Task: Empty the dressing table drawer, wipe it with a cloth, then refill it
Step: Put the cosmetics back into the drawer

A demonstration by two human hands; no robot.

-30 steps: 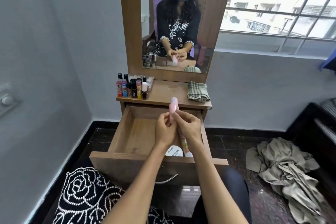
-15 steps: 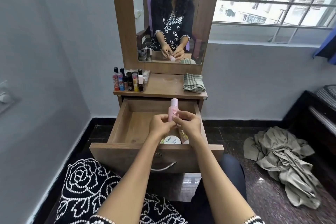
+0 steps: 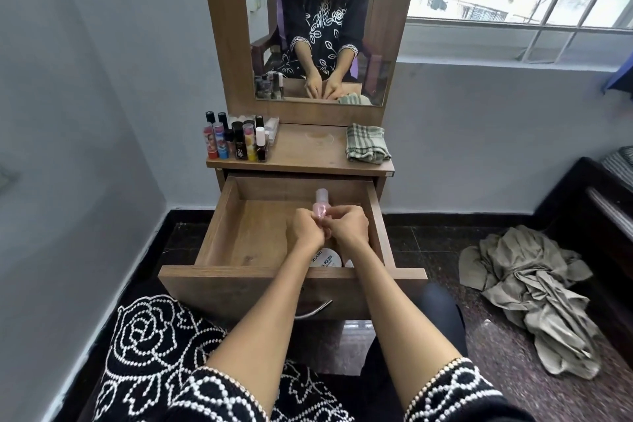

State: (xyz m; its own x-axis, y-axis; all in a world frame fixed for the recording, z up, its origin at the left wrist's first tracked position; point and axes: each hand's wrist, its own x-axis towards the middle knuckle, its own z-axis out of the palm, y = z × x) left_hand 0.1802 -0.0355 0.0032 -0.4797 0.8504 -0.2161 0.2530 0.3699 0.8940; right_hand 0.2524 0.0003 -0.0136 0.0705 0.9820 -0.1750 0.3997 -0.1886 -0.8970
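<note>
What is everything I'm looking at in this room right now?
Drawer: one, brown wood, pulled open under the dressing table top.
Pink bottle: one, pink, held over the drawer.
White-lidded jar: one, inside the drawer's front, partly hidden.
Small bottles: about ten, mixed colours, tabletop's left end.
Checked cloth: one, green-grey, folded on tabletop's right.
Mirror: one, wood-framed, above the tabletop.
Crumpled fabric: one heap, khaki, floor at right.
Left hand: grips the pink bottle.
Right hand: grips it too.
</note>
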